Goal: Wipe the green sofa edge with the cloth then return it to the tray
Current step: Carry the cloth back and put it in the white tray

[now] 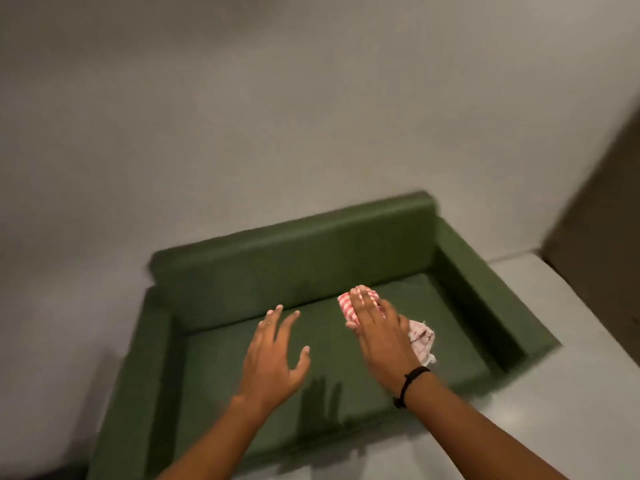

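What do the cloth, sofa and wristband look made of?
Cloth: thin woven fabric, red-and-white checked, crumpled with a frayed edge.
Sofa: matte green upholstery, probably fabric over foam; blur hides any weave.
Wristband on the right hand: black cord, likely thread, knotted.

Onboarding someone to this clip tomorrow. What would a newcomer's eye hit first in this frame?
The green sofa fills the lower middle, set against a plain grey wall. On its seat, near the backrest, the right hand presses flat on a red-and-white checked cloth, a black band at the wrist. The left hand is empty, its fingers spread over the seat beside it.
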